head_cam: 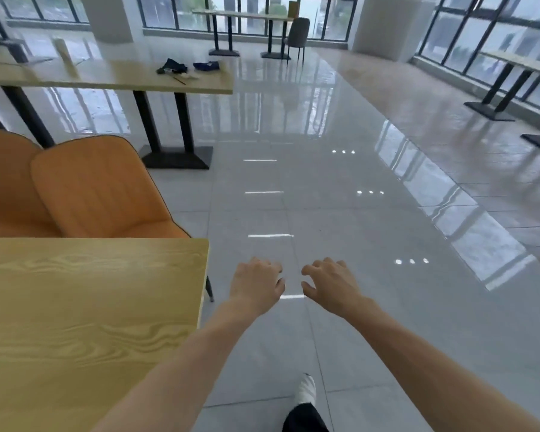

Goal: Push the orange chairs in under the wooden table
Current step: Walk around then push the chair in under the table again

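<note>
A wooden table (75, 307) fills the lower left. Two orange chairs stand side by side at its far edge, backs toward me: the nearer one (97, 188) and a second (7, 179) to its left, their seats partly hidden by the tabletop. One dark chair leg shows past the table's right corner. My left hand (256, 283) and my right hand (331, 283) hover over the floor to the right of the table, palms down, fingers loosely spread, holding nothing and touching neither chair.
A second long wooden table (106, 77) on black legs stands behind the chairs, with dark blue items on it. Glossy grey tile floor (340, 198) stretches ahead. More tables and a grey chair (296, 35) stand by the windows. My shoe (306, 391) is below.
</note>
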{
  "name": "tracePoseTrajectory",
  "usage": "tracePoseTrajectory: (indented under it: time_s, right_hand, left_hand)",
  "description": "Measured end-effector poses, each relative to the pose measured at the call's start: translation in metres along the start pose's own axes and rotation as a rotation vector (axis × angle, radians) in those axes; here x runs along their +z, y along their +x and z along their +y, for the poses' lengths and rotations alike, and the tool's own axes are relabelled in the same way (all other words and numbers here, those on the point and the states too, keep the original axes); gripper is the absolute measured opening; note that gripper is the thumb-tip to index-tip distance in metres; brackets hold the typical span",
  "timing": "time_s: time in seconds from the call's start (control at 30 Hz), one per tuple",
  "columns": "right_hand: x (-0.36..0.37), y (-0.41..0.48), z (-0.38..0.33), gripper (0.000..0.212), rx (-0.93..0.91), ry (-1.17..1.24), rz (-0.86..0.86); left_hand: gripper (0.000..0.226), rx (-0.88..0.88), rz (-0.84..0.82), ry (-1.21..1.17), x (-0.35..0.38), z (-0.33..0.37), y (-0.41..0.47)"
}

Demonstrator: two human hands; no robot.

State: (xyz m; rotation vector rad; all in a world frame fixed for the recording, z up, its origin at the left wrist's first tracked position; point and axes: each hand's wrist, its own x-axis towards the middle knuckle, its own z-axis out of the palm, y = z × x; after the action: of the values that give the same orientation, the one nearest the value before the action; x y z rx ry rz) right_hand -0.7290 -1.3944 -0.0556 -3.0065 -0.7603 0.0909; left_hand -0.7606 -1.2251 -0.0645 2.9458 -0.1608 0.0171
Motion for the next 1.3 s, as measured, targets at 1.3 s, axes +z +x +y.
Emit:
tracePoseTrajectory:
  time_s: [1.3]
  right_hand:
    - [-0.042, 0.908, -0.098, 0.028, -0.736, -0.037, -0.019]
  left_hand:
    - [0.028, -0.725, 0.142, 0.007, -0.091, -0.514, 0.605]
